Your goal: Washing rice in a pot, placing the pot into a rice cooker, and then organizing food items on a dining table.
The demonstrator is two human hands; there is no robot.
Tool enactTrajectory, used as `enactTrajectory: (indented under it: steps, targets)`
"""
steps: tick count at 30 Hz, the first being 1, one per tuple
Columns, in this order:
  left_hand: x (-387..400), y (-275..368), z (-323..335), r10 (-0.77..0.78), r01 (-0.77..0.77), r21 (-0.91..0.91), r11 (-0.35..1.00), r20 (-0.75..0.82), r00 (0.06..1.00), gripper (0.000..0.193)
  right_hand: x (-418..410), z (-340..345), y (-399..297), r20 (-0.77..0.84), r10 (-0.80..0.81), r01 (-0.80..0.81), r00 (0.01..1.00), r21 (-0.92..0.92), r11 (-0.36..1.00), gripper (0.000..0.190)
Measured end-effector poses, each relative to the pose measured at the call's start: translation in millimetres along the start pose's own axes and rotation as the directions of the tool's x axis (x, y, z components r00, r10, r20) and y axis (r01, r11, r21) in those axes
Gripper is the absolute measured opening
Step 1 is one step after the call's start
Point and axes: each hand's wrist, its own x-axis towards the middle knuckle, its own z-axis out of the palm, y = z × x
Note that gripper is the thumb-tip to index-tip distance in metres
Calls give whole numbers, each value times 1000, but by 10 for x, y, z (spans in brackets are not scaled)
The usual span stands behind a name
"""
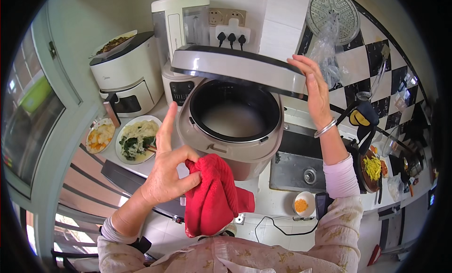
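Note:
My left hand (168,170) pinches a red cloth (212,199) between thumb and a finger, with the index finger pointing up. The cloth hangs in front of the rice cooker (226,149). At the right end of the cooker's raised lid (240,66), my right hand (314,87) rests with fingers spread along the edge; the palm side faces the lid, and I cannot tell how firmly it presses. Inside the cooker sits a black inner pot (235,110) with cloudy whitish contents at its bottom.
Left of the cooker are a white air fryer (123,75), a plate of noodles and greens (138,140) and a bowl of food (100,136). Behind stands a countertop appliance (180,36). To the right lie a sink (298,167), a small bowl (303,204) and a cutting board with shredded vegetables (370,169).

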Motion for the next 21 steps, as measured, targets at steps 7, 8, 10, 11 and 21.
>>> enactTrajectory:
  steps: [7, 8, 10, 11, 21]
  targets:
    - [-21, -39, 63, -10, 18, -41, 999, 199, 980, 16, 163, 8, -16, -174, 180, -184, 968, -5, 983, 44]
    - [-19, -45, 63, -4, 5, -6, 1000, 203, 979, 17, 181, 24, 151, -207, 133, -125, 969, 54, 991, 44]
    - [-31, -86, 85, -7, 5, 11, 1000, 202, 979, 17, 228, 118, 165, -317, 117, -88, 941, 103, 991, 44]
    - [-36, -115, 100, -3, -2, 24, 1000, 203, 979, 17, 240, 170, 201, -428, 104, -49, 898, 139, 989, 44]
    - [39, -386, 204, 19, -45, 156, 987, 161, 987, 22, -358, 344, 886, 100, 320, -318, 942, -36, 947, 11]
